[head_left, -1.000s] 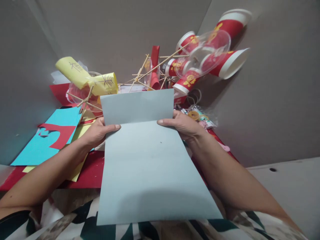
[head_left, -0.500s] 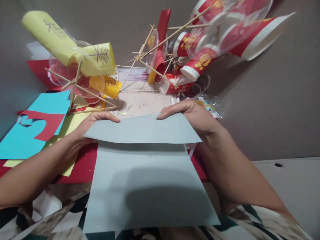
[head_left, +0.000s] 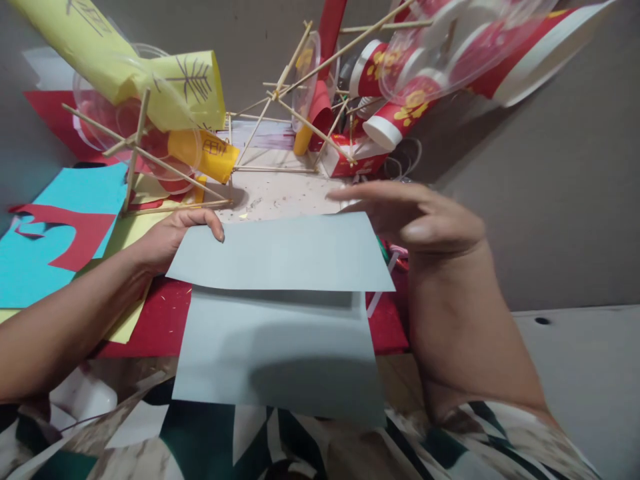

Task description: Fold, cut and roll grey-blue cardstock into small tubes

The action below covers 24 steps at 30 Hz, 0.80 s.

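A pale blue-grey sheet of paper (head_left: 280, 257) is folded over, its short flap on top of a longer part that hangs towards my lap. My left hand (head_left: 173, 237) grips the far left corner, thumb on top and fingers hidden underneath. At the far right corner, my right hand (head_left: 435, 217) has its fingers stretched out along the fold, with the thumb off the sheet. Whether its fingertips touch the paper I cannot tell.
On the left, turquoise paper (head_left: 30, 280) lies under a cut red piece (head_left: 93, 237). A stick frame (head_left: 275, 97) stands behind the sheet. Yellow paper rolls (head_left: 187, 93) rise at left, red-and-white paper cups (head_left: 410, 110) at right. A red box (head_left: 357, 157) sits behind.
My right thumb has lifted off the paper and that hand has turned, fingers straightened. My left hand keeps its hold. The sheet's lower part has drawn up a little.
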Tool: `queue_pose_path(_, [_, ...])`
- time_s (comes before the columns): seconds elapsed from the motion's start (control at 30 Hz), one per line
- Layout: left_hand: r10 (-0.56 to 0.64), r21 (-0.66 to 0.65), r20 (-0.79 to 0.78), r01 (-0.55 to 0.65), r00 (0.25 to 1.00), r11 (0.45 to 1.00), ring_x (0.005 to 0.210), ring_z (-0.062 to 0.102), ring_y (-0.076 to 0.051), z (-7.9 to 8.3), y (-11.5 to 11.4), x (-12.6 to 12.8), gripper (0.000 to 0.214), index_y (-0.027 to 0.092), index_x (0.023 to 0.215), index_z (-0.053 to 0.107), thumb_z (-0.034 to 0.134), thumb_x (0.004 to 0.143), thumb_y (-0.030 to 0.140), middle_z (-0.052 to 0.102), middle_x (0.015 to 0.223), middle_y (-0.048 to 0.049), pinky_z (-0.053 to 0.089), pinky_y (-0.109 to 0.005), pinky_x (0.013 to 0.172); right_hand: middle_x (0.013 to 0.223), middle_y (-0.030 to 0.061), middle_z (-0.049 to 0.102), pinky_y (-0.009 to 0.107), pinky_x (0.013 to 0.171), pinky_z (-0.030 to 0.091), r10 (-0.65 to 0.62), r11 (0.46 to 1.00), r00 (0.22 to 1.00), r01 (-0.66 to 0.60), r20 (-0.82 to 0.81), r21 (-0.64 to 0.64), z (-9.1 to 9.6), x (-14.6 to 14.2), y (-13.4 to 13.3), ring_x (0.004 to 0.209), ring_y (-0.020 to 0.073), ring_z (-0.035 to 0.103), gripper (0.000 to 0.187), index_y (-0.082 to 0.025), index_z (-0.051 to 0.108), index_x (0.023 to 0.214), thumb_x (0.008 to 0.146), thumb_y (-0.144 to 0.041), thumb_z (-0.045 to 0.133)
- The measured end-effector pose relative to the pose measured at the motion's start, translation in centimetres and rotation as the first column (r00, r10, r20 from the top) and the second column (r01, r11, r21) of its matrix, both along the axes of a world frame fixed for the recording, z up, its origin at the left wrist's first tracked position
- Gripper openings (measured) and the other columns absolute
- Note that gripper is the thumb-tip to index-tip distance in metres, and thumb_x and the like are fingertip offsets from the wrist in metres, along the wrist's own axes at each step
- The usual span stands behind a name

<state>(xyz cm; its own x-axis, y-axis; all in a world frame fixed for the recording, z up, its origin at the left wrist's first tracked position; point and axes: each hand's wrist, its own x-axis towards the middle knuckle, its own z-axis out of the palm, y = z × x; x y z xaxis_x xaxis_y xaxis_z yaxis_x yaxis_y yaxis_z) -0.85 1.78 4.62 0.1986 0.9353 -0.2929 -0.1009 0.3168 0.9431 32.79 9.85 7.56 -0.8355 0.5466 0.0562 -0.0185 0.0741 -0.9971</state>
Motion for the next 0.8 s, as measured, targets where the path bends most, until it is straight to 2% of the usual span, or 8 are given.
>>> queue_pose_path(0.07, [-0.045, 0.027, -0.002, 0.045, 0.999, 0.999, 0.042, 0.059, -0.011, -0.1, -0.2, 0.1, 0.012, 0.020, 0.064, 0.073, 0.085, 0.066, 0.021, 0.071, 0.061, -0.0008, 0.042, -0.017, 0.038, 0.102, 0.0056, 0.079, 0.027, 0.071, 0.058, -0.125, 0.990, 0.992, 0.122, -0.035, -0.077, -0.5, 0.0, 0.5, 0.083, 0.0196, 0.074, 0.060, -0.026, 0.070, 0.126, 0.079, -0.063, 0.075])
queue_pose_path(0.17, [-0.146, 0.068, -0.074, 0.151, 0.986, 0.986, 0.048, 0.063, -0.011, -0.3, -0.3, 0.3, 0.011, 0.020, 0.069, 0.075, 0.084, 0.071, 0.024, 0.072, 0.066, -0.0020, 0.045, -0.017, 0.042, 0.089, 0.0119, 0.078, 0.023, 0.057, 0.053, -0.275, 0.959, 0.953, 0.281, 0.127, -0.035, -1.5, -0.8, 1.1, 0.072, 0.0177, 0.072, 0.060, -0.015, 0.075, 0.105, 0.088, -0.070, 0.061])
queue_pose_path(0.23, [-0.207, 0.104, -0.183, 0.228, 0.961, 0.968, 0.052, 0.063, -0.011, -0.5, -0.3, 0.4, 0.010, 0.019, 0.071, 0.075, 0.083, 0.073, 0.026, 0.072, 0.069, -0.0026, 0.047, -0.017, 0.045, 0.087, 0.0138, 0.077, 0.024, 0.057, 0.053, -0.198, 0.979, 0.945, 0.202, 0.262, 0.012, -1.9, -1.6, 1.2, 0.070, 0.0180, 0.071, 0.067, -0.012, 0.077, 0.097, 0.087, -0.075, 0.057])
queue_pose_path(0.33, [-0.249, 0.143, -0.307, 0.304, 0.918, 0.942, 0.055, 0.063, -0.011, -0.7, -0.3, 0.6, 0.010, 0.019, 0.075, 0.075, 0.079, 0.078, 0.027, 0.071, 0.071, -0.0020, 0.049, -0.017, 0.048, 0.079, 0.0093, 0.074, 0.023, 0.058, 0.051, 0.013, 0.995, 0.917, -0.051, 0.398, 0.085, -2.0, -2.8, 0.6, 0.067, 0.0147, 0.065, 0.068, -0.013, 0.077, 0.088, 0.087, -0.078, 0.056])
queue_pose_path(0.5, [-0.268, 0.169, -0.337, 0.338, 0.902, 0.926, 0.054, 0.062, -0.011, -0.7, -0.6, 1.0, 0.015, 0.019, 0.075, 0.073, 0.076, 0.082, 0.032, 0.071, 0.073, -0.0024, 0.049, -0.019, 0.050, 0.054, -0.0036, 0.044, 0.021, 0.046, 0.030, 0.229, 0.956, 0.863, -0.288, 0.449, 0.065, -2.4, -4.3, -0.3, 0.051, 0.0067, 0.038, 0.063, -0.016, 0.056, 0.060, 0.086, -0.073, 0.060])
queue_pose_path(0.63, [-0.265, 0.152, -0.321, 0.326, 0.909, 0.933, 0.050, 0.060, -0.012, -0.8, -0.8, 1.2, 0.021, 0.018, 0.071, 0.074, 0.078, 0.080, 0.036, 0.069, 0.066, -0.0030, 0.047, -0.021, 0.048, 0.055, -0.0052, 0.037, 0.021, 0.046, 0.027, 0.314, 0.937, 0.849, -0.349, 0.425, 0.005, -3.3, -5.1, -0.2, 0.052, 0.0062, 0.032, 0.060, -0.017, 0.051, 0.058, 0.084, -0.069, 0.067])
queue_pose_path(0.73, [-0.229, 0.109, -0.256, 0.264, 0.939, 0.958, 0.051, 0.060, -0.012, -1.0, -0.8, 1.3, 0.019, 0.018, 0.074, 0.073, 0.080, 0.079, 0.035, 0.069, 0.068, -0.0026, 0.047, -0.020, 0.048, 0.054, -0.0053, 0.034, 0.021, 0.046, 0.024, 0.262, 0.948, 0.862, -0.314, 0.434, 0.050, -3.5, -5.3, -0.2, 0.052, 0.0061, 0.030, 0.057, -0.017, 0.049, 0.056, 0.085, -0.061, 0.070])
queue_pose_path(0.8, [-0.165, 0.056, -0.174, 0.178, 0.971, 0.982, 0.053, 0.061, -0.011, -1.1, -0.7, 1.4, 0.014, 0.021, 0.088, 0.075, 0.080, 0.078, 0.029, 0.072, 0.072, -0.0008, 0.046, -0.019, 0.049, 0.054, -0.0048, 0.036, 0.021, 0.046, 0.024, 0.216, 0.955, 0.869, -0.283, 0.445, 0.089, -3.4, -5.2, -0.3, 0.052, 0.0063, 0.031, 0.054, -0.017, 0.050, 0.056, 0.087, -0.057, 0.068])
